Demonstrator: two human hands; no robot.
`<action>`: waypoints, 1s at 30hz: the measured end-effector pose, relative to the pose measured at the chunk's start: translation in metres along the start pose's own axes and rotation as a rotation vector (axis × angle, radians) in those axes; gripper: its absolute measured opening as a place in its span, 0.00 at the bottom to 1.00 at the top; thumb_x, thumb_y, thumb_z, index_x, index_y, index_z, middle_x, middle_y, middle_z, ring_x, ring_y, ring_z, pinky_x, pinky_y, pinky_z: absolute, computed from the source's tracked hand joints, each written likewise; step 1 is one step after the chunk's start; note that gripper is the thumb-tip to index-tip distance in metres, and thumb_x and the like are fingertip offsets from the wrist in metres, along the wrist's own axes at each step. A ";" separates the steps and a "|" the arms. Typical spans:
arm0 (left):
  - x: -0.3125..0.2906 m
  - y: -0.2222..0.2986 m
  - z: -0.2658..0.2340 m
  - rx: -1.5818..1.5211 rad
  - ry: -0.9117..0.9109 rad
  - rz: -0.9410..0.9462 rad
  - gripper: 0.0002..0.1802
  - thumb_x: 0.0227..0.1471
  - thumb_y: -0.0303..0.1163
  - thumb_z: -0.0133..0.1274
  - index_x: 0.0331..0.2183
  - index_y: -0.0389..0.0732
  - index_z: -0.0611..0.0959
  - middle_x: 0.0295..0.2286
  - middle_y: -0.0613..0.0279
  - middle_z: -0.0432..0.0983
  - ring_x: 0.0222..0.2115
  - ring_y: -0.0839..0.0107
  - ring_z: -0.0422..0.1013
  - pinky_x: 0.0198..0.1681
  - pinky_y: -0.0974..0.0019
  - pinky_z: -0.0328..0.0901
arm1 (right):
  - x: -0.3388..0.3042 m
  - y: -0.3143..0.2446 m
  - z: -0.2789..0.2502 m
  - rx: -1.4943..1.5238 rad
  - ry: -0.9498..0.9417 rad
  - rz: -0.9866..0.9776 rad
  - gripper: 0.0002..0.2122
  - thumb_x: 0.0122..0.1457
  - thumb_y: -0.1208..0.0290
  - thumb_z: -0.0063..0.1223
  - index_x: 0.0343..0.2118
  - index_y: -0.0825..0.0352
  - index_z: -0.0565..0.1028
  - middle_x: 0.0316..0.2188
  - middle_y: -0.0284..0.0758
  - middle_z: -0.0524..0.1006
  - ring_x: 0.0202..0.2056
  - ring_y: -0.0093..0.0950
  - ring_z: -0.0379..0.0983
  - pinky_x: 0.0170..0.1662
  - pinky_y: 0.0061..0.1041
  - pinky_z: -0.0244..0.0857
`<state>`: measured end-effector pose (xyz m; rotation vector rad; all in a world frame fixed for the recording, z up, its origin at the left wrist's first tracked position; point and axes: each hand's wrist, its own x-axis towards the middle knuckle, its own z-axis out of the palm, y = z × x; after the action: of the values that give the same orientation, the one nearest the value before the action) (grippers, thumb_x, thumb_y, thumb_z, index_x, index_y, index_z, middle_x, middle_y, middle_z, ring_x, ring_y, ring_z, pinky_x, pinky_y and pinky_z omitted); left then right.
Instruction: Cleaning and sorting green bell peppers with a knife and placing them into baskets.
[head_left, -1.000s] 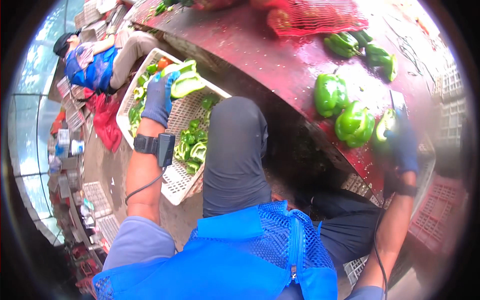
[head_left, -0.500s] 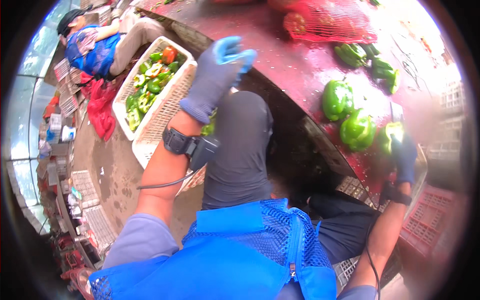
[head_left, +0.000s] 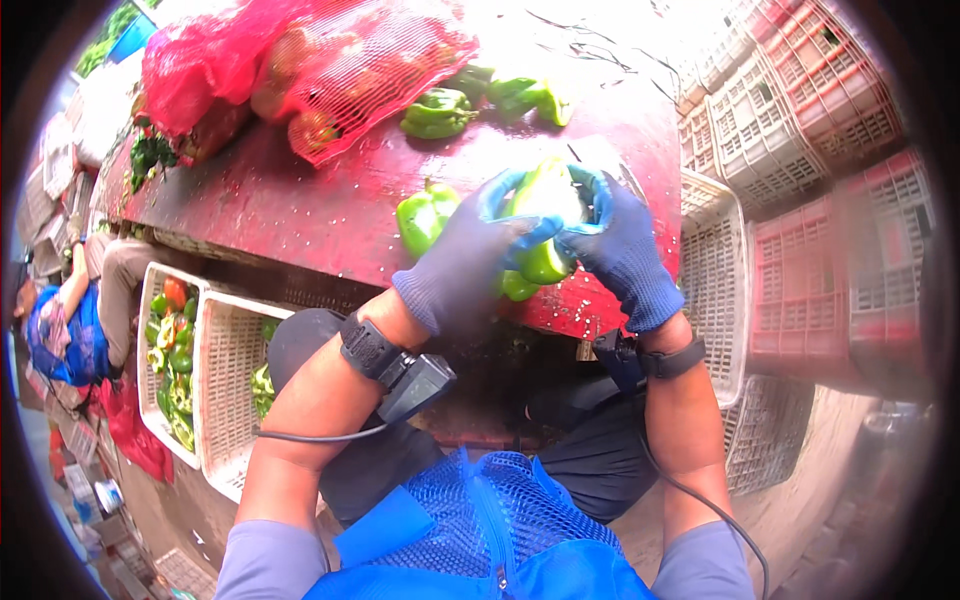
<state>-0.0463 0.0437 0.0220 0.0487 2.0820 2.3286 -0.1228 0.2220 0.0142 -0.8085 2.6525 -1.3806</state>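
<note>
Above the near edge of the red table (head_left: 330,225), both my gloved hands meet around a green bell pepper (head_left: 545,190). My left hand (head_left: 475,245) curls its blue-coated fingers over the pepper's left side. On its right side my right hand (head_left: 622,240) is closed too, the fingers bent round a bright, pale patch. A thin blade-like shape (head_left: 632,182) shows beside the right fingers; I cannot tell whether that hand holds it. Just below the hands lie another green bell pepper (head_left: 543,263) and part of one more. A whole pepper (head_left: 424,215) sits left of my left hand.
Several long green peppers (head_left: 437,114) lie farther back, beside a red mesh sack (head_left: 375,75). Plastic crates (head_left: 240,370) holding cut peppers stand at lower left. A white crate (head_left: 712,270) and stacked crates (head_left: 800,120) flank the right side. Another person (head_left: 65,330) sits at far left.
My view has swung right. My left hand has come from above the crates to the table, and both hands now meet around the pepper that was by my right hand.
</note>
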 end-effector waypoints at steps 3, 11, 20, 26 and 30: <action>0.007 -0.027 0.002 0.052 0.055 0.038 0.36 0.49 0.40 0.61 0.55 0.31 0.71 0.46 0.57 0.73 0.46 0.73 0.69 0.51 0.68 0.65 | 0.001 0.000 0.002 -0.148 0.005 -0.025 0.29 0.44 0.62 0.69 0.49 0.70 0.73 0.38 0.47 0.78 0.40 0.39 0.78 0.44 0.34 0.71; 0.002 -0.027 0.015 0.511 0.183 0.040 0.39 0.47 0.38 0.64 0.56 0.27 0.68 0.44 0.53 0.75 0.44 0.73 0.71 0.46 0.69 0.68 | -0.001 -0.008 0.007 -0.582 -0.108 0.003 0.22 0.45 0.65 0.63 0.43 0.65 0.70 0.36 0.42 0.77 0.39 0.40 0.78 0.42 0.36 0.72; 0.004 -0.014 0.021 0.535 0.202 -0.014 0.33 0.46 0.40 0.61 0.51 0.33 0.72 0.39 0.42 0.78 0.40 0.52 0.76 0.44 0.57 0.69 | -0.003 -0.003 0.013 -0.645 -0.015 -0.093 0.19 0.45 0.66 0.62 0.39 0.66 0.69 0.30 0.40 0.76 0.31 0.38 0.79 0.35 0.35 0.73; 0.007 -0.025 0.012 0.400 0.187 0.041 0.32 0.45 0.38 0.61 0.49 0.32 0.73 0.38 0.45 0.78 0.39 0.60 0.76 0.43 0.60 0.70 | -0.003 -0.006 0.013 -0.556 -0.009 -0.073 0.18 0.48 0.64 0.61 0.39 0.66 0.69 0.30 0.42 0.77 0.32 0.40 0.79 0.35 0.35 0.72; 0.007 -0.027 0.004 0.278 0.161 0.053 0.31 0.46 0.35 0.60 0.50 0.30 0.74 0.40 0.46 0.78 0.40 0.66 0.75 0.46 0.63 0.69 | 0.000 0.005 0.006 -0.260 0.071 -0.141 0.19 0.50 0.66 0.60 0.44 0.69 0.71 0.31 0.46 0.79 0.32 0.40 0.78 0.36 0.35 0.72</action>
<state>-0.0532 0.0514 -0.0041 -0.0840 2.4978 2.1168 -0.1232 0.2201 0.0070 -1.0063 2.9233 -1.1230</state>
